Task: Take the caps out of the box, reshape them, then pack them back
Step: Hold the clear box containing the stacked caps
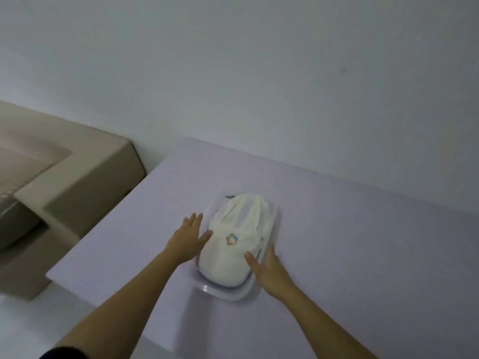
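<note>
A white cap [237, 244] with a small multicoloured logo lies on top in a clear plastic box [225, 292] on the pale purple table. Darker edges beneath it hint at more caps, mostly hidden. My left hand [189, 238] rests flat at the box's left side, its thumb touching the cap. On the right side my right hand [268, 272] lies with fingers spread, the thumb pressing on the cap's near right part. Neither hand has closed around anything.
The table [350, 242] runs up to a plain white wall [259, 73] at the back. A beige sofa [59, 193] stands off the table's left edge. The frame is slightly blurred.
</note>
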Motion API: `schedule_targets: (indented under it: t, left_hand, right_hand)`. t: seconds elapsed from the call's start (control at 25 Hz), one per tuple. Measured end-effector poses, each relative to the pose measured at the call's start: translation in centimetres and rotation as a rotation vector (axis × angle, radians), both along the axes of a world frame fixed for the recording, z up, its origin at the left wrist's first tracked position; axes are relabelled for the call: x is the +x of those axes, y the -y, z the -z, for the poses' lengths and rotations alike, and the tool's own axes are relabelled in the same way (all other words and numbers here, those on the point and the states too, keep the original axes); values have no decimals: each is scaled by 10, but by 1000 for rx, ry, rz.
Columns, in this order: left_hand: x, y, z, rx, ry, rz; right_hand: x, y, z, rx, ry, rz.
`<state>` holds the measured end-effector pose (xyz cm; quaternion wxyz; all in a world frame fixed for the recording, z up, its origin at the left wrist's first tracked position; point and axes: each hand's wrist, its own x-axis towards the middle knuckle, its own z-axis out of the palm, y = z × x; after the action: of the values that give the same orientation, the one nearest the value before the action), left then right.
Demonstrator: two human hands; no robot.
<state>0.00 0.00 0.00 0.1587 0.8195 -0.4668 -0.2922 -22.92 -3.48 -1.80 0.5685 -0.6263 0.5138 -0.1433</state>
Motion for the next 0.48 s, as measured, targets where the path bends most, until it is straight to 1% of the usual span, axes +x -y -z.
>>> schedule_targets:
  t: [0.08, 0.16, 0.2, 0.28, 0.36, 0.48]
  left_hand:
    - [1, -7, 6, 34, -121, -123]
    - [-4, -16, 14, 23, -241, -251]
    - [-8, -16, 19, 2, -261, -294]
    - [-21, -14, 17, -30, -250, -298]
    - [-40, -5, 12, -57, -237, -254]
    - [-81, 8, 8, -83, -307, -199]
  right_hand:
    - [12, -5, 10, 168, 101, 148]
    - [17, -9, 17, 173, 102, 264]
    - [14, -9, 18, 162, 85, 302]
    - [1, -3, 17, 145, 80, 359]
    - [-24, 5, 16, 128, 110, 384]
    - [-70, 7, -4, 74, 143, 450]
